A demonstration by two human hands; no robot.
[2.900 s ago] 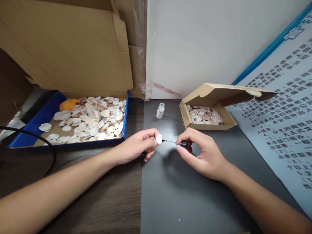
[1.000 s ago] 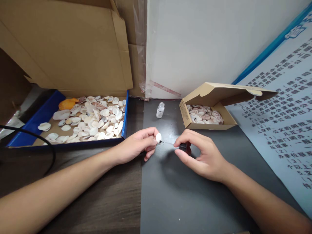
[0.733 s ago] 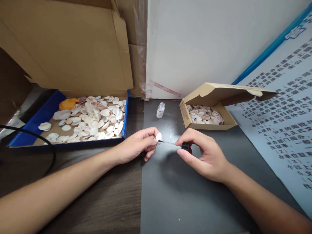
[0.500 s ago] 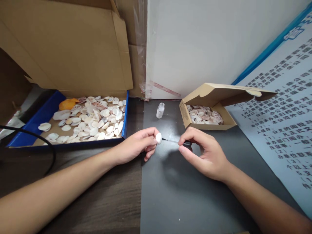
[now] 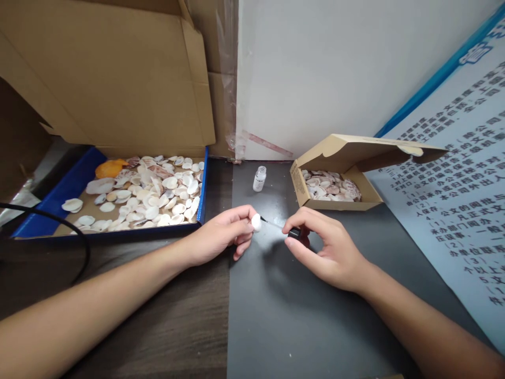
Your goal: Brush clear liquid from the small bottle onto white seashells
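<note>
Between its thumb and fingers my left hand pinches a small white seashell. My right hand is closed on the black cap of a small applicator brush. The brush's thin stem points left, and its dark tip is at the shell's right edge; whether it touches cannot be made out. Behind the hands, an uncapped clear glass bottle with a printed label stands upright on the dark grey mat.
At the left, an open blue cardboard box holds many seashells, with an orange one at its back. A smaller brown box of shells stands right, lid raised. A black cable crosses the left box's corner. A printed sheet lines the right side.
My right hand has shifted slightly left, bringing the brush tip to the shell's upper right edge. The brush now slants more steeply. My left hand and the shell have barely moved.
</note>
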